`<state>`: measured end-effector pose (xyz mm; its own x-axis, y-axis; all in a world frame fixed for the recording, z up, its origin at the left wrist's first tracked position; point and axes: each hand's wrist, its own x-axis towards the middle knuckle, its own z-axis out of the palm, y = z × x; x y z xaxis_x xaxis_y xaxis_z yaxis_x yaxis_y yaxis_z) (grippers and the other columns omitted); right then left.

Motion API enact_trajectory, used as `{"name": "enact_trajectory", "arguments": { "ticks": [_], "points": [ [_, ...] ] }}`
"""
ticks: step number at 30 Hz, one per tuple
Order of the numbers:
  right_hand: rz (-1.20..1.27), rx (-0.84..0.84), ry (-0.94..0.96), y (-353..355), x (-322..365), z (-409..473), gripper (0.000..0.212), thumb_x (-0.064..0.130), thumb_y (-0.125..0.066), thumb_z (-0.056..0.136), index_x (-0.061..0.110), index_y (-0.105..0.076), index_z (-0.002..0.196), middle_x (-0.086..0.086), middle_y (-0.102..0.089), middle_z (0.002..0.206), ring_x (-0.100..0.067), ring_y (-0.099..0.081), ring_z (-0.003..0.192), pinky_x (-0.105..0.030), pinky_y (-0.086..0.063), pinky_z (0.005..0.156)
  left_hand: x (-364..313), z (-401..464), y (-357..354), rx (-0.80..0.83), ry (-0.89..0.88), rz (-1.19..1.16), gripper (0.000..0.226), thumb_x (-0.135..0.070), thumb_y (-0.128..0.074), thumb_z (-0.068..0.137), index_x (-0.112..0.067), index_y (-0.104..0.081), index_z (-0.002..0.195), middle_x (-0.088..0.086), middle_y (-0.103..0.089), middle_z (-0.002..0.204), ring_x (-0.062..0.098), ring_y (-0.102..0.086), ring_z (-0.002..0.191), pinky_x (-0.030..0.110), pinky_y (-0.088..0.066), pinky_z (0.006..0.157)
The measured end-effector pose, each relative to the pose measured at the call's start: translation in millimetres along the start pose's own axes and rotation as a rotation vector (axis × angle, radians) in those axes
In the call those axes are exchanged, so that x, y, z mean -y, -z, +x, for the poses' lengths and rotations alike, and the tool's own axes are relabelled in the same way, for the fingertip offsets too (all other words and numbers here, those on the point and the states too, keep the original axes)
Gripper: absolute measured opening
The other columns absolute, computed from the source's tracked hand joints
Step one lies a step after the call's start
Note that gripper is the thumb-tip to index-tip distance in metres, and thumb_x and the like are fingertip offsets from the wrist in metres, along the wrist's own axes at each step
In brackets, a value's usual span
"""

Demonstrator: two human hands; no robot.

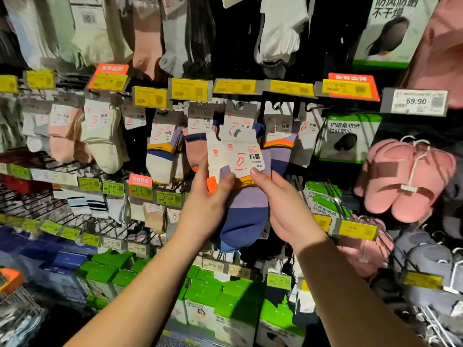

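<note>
Two bare forearms reach up from the bottom edge to a shop rack of socks. Both hands grip one pack of socks (pixel 246 214), purple and blue with an orange cuff, held at the centre in front of the rack's middle row. The left hand (pixel 205 206) pinches the cuff from the left, thumb on the front. The right hand (pixel 288 214) pinches it from the right, thumb on the lower edge of the white card (pixel 235 156). The other fingers of both hands are hidden behind the pack. Whether the card's hole sits on a hook cannot be told. Behind it hang similar packs (pixel 105 136), partly covered. Yellow price tags (pixel 190 89) are too blurred to read. Pink slippers (pixel 406 181) hang at the right. Green boxes (pixel 235 304) stand below, partly cut off.
</note>
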<state>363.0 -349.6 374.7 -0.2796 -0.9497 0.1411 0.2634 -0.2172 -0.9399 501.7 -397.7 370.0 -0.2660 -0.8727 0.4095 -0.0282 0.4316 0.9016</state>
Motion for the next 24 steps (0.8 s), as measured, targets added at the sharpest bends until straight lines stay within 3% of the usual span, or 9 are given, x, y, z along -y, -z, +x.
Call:
{"name": "enact_trajectory", "arguments": {
  "ticks": [3, 6, 9, 13, 19, 21, 24],
  "points": [
    [0.130, 0.000, -0.060, 4.4, 0.8, 0.6, 0.030, 0.022, -0.058, 0.097, 0.014, -0.064, 0.125, -0.007, -0.073, 0.118, -0.022, -0.068, 0.113, -0.039, -0.050, 0.099, 0.8, 1.1, 3.5, -0.017, 0.041, -0.022, 0.052, -0.055, -0.055, 0.086, -0.037, -0.047, 0.135, -0.026, -0.065, 0.113, -0.019, -0.060, 0.095, 0.008, -0.046, 0.079],
    [0.206, -0.003, -0.092, 10.8, 0.7, 1.1, 0.028, 0.018, -0.055, 0.100, 0.014, -0.063, 0.126, -0.008, -0.074, 0.117, -0.023, -0.071, 0.106, -0.036, -0.054, 0.088, 5.9, 3.2, 6.8, -0.074, 0.115, -0.071, 0.037, -0.040, -0.059, 0.096, -0.040, -0.050, 0.132, -0.028, -0.067, 0.105, -0.017, -0.063, 0.091, 0.008, -0.047, 0.073],
    [0.156, -0.061, -0.036, 18.6, 4.4, 6.4, 0.027, 0.014, -0.054, 0.101, 0.016, -0.062, 0.126, -0.006, -0.074, 0.115, -0.022, -0.071, 0.104, -0.035, -0.056, 0.084, 8.4, 3.8, 12.3, -0.139, 0.162, -0.081, 0.034, -0.037, -0.059, 0.098, -0.045, -0.050, 0.130, -0.032, -0.066, 0.098, -0.020, -0.062, 0.086, 0.005, -0.045, 0.066],
    [0.061, -0.230, 0.078, 34.2, 20.3, 25.6, 0.025, 0.017, -0.053, 0.102, 0.017, -0.061, 0.126, -0.004, -0.075, 0.108, -0.019, -0.074, 0.092, -0.029, -0.057, 0.068, 4.9, 4.7, 19.6, -0.181, 0.168, -0.044, 0.037, -0.041, -0.058, 0.098, -0.042, -0.050, 0.134, -0.032, -0.063, 0.102, -0.023, -0.057, 0.083, 0.005, -0.044, 0.068],
    [-0.085, -0.313, 0.138, 48.1, 44.9, 60.4, 0.019, 0.028, -0.054, 0.103, 0.023, -0.061, 0.120, -0.003, -0.073, 0.115, -0.025, -0.071, 0.103, -0.038, -0.056, 0.081, 2.9, 6.5, 21.5, -0.169, 0.182, -0.085, 0.043, -0.053, -0.064, 0.090, -0.045, -0.053, 0.132, -0.020, -0.071, 0.116, 0.004, -0.066, 0.109, 0.042, -0.050, 0.102],
    [-0.128, -0.318, 0.151, 50.7, 49.1, 72.3, 0.016, 0.029, -0.054, 0.103, 0.025, -0.061, 0.117, -0.002, -0.073, 0.115, -0.025, -0.070, 0.105, -0.043, -0.055, 0.087, 0.5, 6.2, 20.2, -0.164, 0.180, -0.084, 0.037, -0.048, -0.062, 0.094, -0.046, -0.053, 0.130, -0.021, -0.070, 0.115, 0.002, -0.066, 0.108, 0.040, -0.051, 0.101],
    [-0.198, -0.314, 0.149, 55.9, 49.6, 87.5, 0.020, 0.030, -0.053, 0.103, 0.024, -0.060, 0.121, -0.001, -0.072, 0.116, -0.025, -0.069, 0.105, -0.044, -0.055, 0.090, -2.2, 4.8, 19.1, -0.157, 0.171, -0.092, 0.039, -0.046, -0.060, 0.096, -0.044, -0.051, 0.134, -0.027, -0.070, 0.107, -0.009, -0.066, 0.096, 0.026, -0.052, 0.086]
  ]
}}
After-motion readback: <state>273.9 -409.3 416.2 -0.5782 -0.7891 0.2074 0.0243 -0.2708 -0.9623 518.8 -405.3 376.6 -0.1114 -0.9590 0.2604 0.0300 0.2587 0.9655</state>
